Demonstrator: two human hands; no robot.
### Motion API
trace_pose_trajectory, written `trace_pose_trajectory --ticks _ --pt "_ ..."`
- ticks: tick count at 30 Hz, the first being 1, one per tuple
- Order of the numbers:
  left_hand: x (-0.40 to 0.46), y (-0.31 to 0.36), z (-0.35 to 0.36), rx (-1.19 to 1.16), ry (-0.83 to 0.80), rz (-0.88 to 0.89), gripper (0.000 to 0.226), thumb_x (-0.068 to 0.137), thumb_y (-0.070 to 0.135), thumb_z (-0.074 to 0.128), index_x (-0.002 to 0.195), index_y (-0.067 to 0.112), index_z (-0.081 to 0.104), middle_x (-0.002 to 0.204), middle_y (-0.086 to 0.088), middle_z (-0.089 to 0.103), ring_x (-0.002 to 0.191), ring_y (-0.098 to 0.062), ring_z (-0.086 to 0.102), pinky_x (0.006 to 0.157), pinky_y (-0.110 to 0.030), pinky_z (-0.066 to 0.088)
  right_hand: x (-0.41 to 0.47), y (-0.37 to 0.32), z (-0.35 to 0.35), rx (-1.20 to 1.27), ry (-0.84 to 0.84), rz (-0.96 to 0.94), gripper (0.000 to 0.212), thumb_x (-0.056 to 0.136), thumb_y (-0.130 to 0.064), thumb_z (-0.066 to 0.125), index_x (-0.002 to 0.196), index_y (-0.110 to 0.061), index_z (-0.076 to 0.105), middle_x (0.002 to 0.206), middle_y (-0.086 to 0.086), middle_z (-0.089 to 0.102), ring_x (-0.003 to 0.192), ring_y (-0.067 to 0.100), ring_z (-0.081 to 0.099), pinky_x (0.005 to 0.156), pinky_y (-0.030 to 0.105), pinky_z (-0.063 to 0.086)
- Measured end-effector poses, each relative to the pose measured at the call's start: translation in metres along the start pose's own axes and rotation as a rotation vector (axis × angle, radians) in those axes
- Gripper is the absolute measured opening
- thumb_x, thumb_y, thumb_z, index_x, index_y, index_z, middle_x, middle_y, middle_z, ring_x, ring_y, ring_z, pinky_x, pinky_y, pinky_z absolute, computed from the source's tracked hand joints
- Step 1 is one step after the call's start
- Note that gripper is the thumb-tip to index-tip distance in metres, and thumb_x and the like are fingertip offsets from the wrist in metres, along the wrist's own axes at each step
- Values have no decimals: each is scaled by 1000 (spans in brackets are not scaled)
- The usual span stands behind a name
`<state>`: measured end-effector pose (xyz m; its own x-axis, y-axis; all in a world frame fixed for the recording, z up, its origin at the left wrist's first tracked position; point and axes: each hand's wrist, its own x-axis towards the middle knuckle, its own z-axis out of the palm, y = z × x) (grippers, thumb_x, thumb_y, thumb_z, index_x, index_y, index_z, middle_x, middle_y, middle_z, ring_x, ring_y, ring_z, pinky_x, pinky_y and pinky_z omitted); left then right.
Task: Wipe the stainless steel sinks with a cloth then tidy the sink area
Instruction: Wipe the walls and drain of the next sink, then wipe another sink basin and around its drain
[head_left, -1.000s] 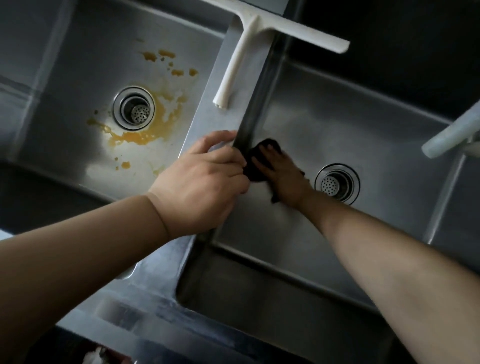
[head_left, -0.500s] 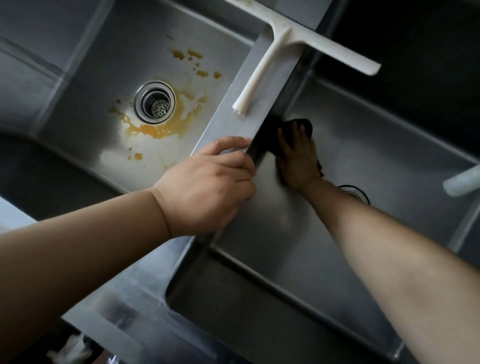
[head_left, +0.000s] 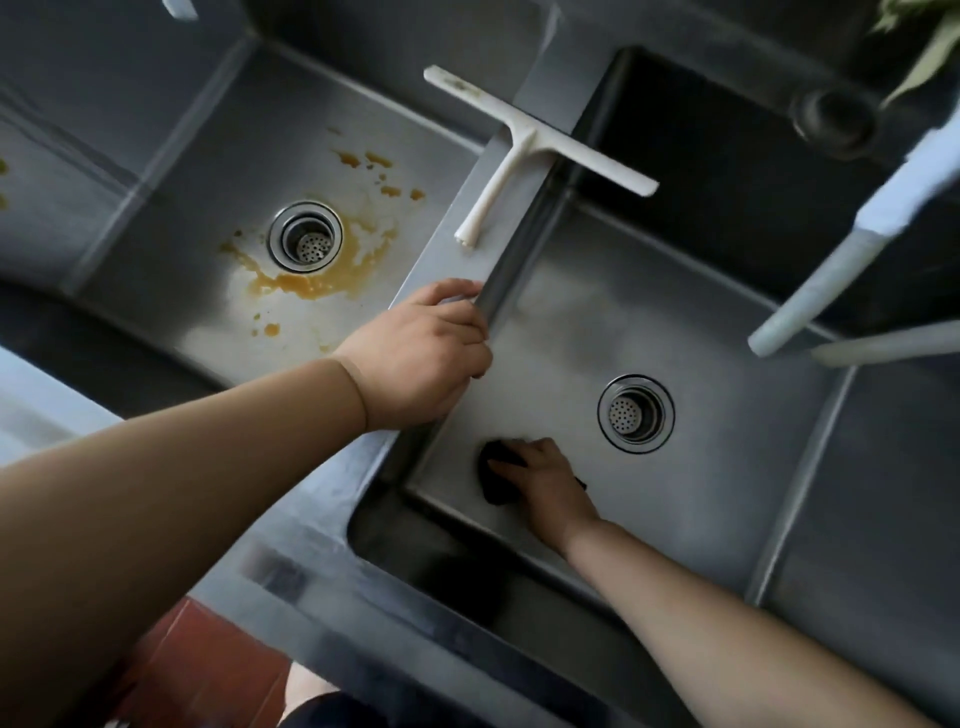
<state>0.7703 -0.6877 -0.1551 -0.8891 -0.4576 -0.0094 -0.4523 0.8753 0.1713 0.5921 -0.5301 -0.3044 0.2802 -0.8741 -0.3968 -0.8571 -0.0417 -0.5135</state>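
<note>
Two stainless steel sinks lie side by side. The left sink (head_left: 171, 171) has orange-yellow stains (head_left: 306, 283) around its drain (head_left: 305, 236). In the right sink (head_left: 727, 322), my right hand (head_left: 545, 480) presses a dark cloth (head_left: 496, 473) flat on the basin floor, near the front left corner and left of the drain (head_left: 636, 413). My left hand (head_left: 423, 353) grips the divider ridge (head_left: 447, 244) between the sinks, fingers curled over its edge.
A white squeegee (head_left: 524, 150) lies across the divider further back. Pale faucet pipes (head_left: 852, 254) reach over the right sink from the upper right. Green leaves (head_left: 930, 36) show at the top right corner. Reddish floor (head_left: 208, 660) shows below the front rim.
My right hand has slid the cloth from the upper left wall of the right sink down to its front left floor. My left hand stays on the divider. The camera view has shifted.
</note>
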Motion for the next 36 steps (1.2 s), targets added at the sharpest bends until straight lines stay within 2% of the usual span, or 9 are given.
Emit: trace_pose_trajectory --ticks 5,8,11,14,16,19,26,31,36 --pt "-9 11 -13 41 140 16 14 82 4 53 79 8 67 80 -9 67 90 -29 64 95 -38 48 -19 -57 -73 173 375 40 58 71 19 53 120 -10 64 129 13 55 113 35 48 103 21 28" --pt "-28 15 -26 40 281 -84 10 86 8 58 88 7 68 92 -8 69 100 -27 64 87 -36 47 -24 -96 -108 179 632 15 58 66 23 54 114 -5 67 120 17 60 106 36 53 103 20 31" --pt "-70 2 -43 -2 378 -287 13 85 10 59 92 6 69 96 -8 71 103 -31 62 84 -38 46 -18 -137 -128 178 750 32 52 74 16 54 119 -9 65 126 15 57 111 23 46 106 10 24" --pt "-125 -15 -58 -41 352 -455 24 86 16 48 92 7 70 96 -9 70 106 -34 59 85 -42 47 13 -175 -136 125 629 80 49 83 5 54 129 -12 56 139 15 46 121 28 39 108 15 18" --pt "-159 -24 -66 -42 305 -479 33 86 21 41 89 7 70 94 -10 71 106 -34 60 83 -43 49 35 -193 -130 33 498 147 48 91 -7 51 138 -18 47 151 13 30 132 31 27 112 26 14" --pt "-201 -36 -76 -41 268 -469 37 87 21 38 85 6 72 90 -10 72 104 -35 63 82 -44 52 45 -208 -113 -98 463 223 50 95 -11 45 143 -25 39 156 8 19 140 28 15 114 34 14" --pt "-259 -56 -86 -80 261 -368 40 85 24 36 83 6 72 90 -8 72 104 -35 63 81 -44 53 19 -244 -84 -117 436 271 51 92 -5 48 139 -23 45 154 9 24 140 28 19 114 34 15" --pt "-270 -66 -92 -115 228 -349 12 79 9 61 83 7 72 90 -8 72 104 -35 62 79 -44 53 3 -273 -67 -127 444 314 51 89 -2 50 136 -23 50 153 8 29 138 28 25 112 36 22" --pt "-259 -73 -95 -161 118 -326 14 86 12 62 96 9 71 103 -5 70 119 -31 52 92 -44 47 0 -287 -67 -130 457 352 50 86 -1 54 130 -24 56 148 9 37 132 30 33 108 36 26"
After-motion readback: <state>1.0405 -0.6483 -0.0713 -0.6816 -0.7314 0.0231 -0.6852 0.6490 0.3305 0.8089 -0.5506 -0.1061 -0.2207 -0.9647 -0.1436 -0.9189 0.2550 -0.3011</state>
